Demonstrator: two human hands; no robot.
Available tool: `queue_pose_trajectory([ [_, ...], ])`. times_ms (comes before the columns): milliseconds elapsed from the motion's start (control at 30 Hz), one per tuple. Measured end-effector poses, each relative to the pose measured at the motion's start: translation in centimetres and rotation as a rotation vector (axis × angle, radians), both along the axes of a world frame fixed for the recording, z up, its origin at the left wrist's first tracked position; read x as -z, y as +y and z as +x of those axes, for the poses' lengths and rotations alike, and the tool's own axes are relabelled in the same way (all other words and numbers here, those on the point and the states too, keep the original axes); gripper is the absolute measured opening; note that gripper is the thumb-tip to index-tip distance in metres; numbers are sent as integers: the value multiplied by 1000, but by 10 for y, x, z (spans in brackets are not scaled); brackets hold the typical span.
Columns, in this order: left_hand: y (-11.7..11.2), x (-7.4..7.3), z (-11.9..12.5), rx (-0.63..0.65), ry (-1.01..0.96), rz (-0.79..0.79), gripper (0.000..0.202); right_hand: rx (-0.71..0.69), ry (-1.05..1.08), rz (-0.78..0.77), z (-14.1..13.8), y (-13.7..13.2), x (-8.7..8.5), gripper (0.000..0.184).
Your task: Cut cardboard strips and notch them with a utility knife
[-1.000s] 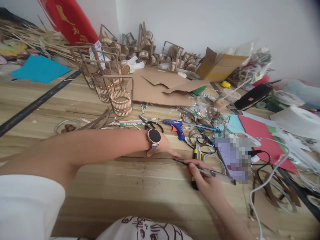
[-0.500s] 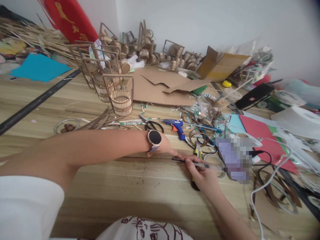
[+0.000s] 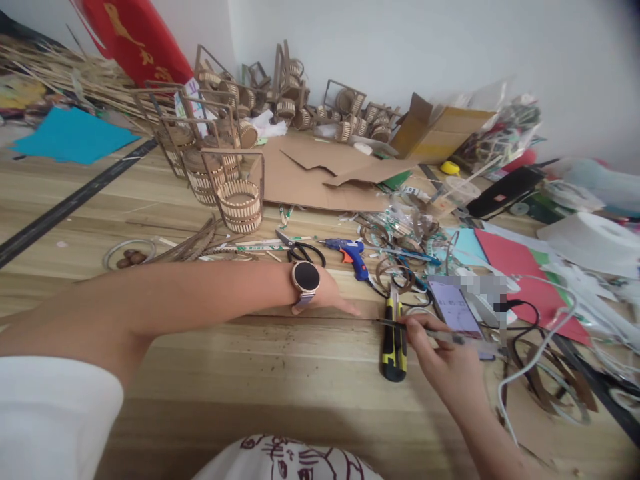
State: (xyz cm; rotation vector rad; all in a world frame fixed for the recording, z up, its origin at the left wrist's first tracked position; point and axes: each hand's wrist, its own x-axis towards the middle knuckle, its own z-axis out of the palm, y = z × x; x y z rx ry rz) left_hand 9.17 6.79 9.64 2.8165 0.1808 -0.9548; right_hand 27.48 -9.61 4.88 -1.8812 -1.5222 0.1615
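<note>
My left hand (image 3: 334, 299), with a round watch (image 3: 306, 277) on its wrist, lies flat with fingers stretched out, pressing on a brown cardboard strip (image 3: 270, 312) on the wooden table (image 3: 260, 373). My right hand (image 3: 445, 360) is closed in a pinch round a thin pen-like craft knife (image 3: 400, 325), whose tip points left toward the strip's right end. A black and yellow screwdriver (image 3: 394, 340) lies just left of that hand. A phone (image 3: 454, 308) rests behind it.
A blue glue gun (image 3: 353, 253), scissors (image 3: 300, 249), cardboard rings and cables lie behind the hands. Small slatted cardboard baskets (image 3: 240, 205) and frames stand further back, with flat cardboard sheets (image 3: 320, 173), a box, red and blue paper and a white cable (image 3: 530, 370) at right.
My right hand has slid to the right with the knife, away from the left fingertips, uncovering the screwdriver. My left hand has stayed on the strip.
</note>
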Motion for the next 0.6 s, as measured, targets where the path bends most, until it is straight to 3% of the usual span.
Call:
queue_pose_trajectory([
  [367,1,-1,-1,-35,-55,-42,126,-207,100,-71,-35,20,15,35],
  [600,-1,-3,-2,-10,-22,-26,128,-150,91,-73,-18,19,17,34],
])
